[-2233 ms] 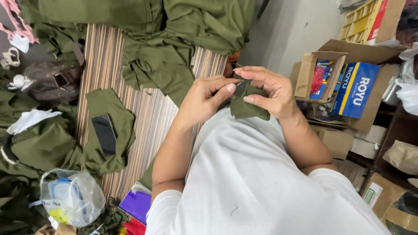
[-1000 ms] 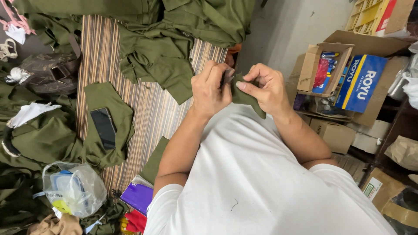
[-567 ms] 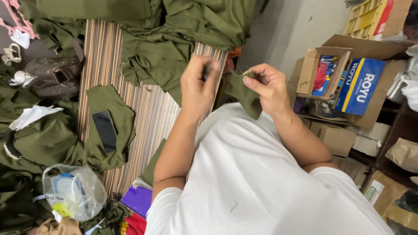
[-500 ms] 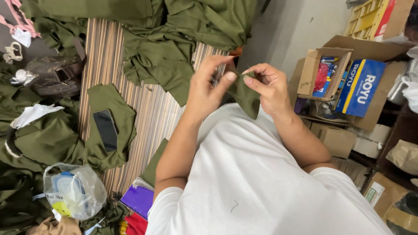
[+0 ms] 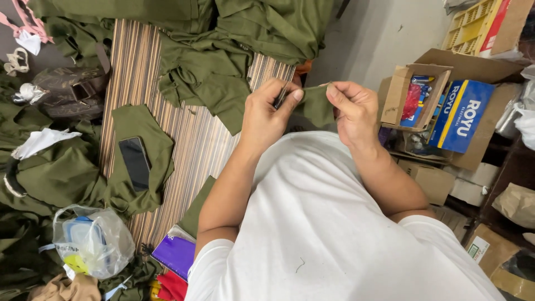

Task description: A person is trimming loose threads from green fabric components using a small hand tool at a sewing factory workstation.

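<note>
A phone point(image 5: 134, 163) lies on green cloth at the left. The left hand point(image 5: 267, 114) pinches a thin dark tool point(image 5: 280, 96); the right hand point(image 5: 351, 108) pinches a small green fabric piece point(image 5: 316, 106), which hangs between both sets of fingers. Best keep the fabric taut and the tool's strokes short.

The small cloth piece point(image 5: 317, 105) between the hands was olive green, the same shade as the heaped garments point(image 5: 223, 50) far across the floor. Under them lay a mat point(image 5: 184, 139) striped in brown, cream and dark lines. A black phone point(image 5: 134, 163) sat on olive cloth at the left. The shirt point(image 5: 329, 234) was white. At the right stood a blue box point(image 5: 460, 117) and brown cardboard boxes point(image 5: 429, 178); near left, a purple packet point(image 5: 175, 253).
</note>
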